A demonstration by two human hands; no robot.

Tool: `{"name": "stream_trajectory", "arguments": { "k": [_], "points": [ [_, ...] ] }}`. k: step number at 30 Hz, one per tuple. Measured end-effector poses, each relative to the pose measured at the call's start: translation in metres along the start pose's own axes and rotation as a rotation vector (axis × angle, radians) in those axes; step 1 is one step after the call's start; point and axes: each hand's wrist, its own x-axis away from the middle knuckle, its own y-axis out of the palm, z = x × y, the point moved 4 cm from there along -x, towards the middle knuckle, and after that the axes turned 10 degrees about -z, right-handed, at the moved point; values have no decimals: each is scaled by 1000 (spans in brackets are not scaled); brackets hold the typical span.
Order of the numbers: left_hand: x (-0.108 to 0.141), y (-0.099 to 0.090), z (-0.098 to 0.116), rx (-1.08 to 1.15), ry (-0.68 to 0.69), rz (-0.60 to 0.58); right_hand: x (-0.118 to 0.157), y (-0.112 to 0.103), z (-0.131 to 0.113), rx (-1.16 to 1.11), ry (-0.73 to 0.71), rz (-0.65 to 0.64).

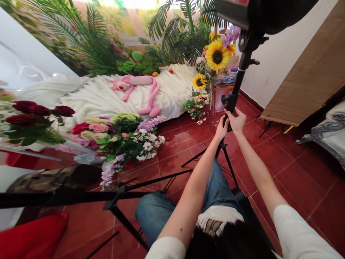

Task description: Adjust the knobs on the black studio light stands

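Your shirt [207, 212] is white, with plain short sleeves [299, 230] and a brownish print [214, 227] across its front; beyond the shirt, you wear blue jeans [219, 190].

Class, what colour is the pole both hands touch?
The pole is black, shown best in head view.

1. Stand [238, 81] on the right: smooth black metal with a faint sheen, plastic knobs [254, 62].
2. Floor tiles [176, 144]: smooth and glossy, mirroring light.
3. Far blanket [93, 95]: soft, matt, fleecy cloth.
4. Pink toy [147, 80]: matt plush.
5. Near jeans [156, 210]: matt denim.
6. Chair frame [319, 136], right: shiny, silvery, carved.
7. Brown panel [304, 72], right: matt, perhaps paper or wood.
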Motion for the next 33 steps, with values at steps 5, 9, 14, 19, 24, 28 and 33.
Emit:
{"name": "stream_trajectory", "arguments": {
  "k": [5,9,14,19,24,28,33],
  "points": [
    [5,1,4,2,-55,-15,-27,-5,-18,14,-114,-5],
    [5,-1,3,-4,-44,-11,-52,-7,-30,47,-195,-22],
    [2,-3,-4,0,24,19,-61,-4,-31,105,-258,-50],
    [2,-4,-6,-37,41,63,-56,-4,-31,90,-260,-74],
    [2,-4,-6,-39,12,57,-26,-24,-36,106,-235,-42],
    [2,-4,-5,-78,25,50,19,-44,-24,273,-206,-227],
    [3,-5,-6,-117,38,75,60,-49,6,518,-172,-497]
  ]
}}
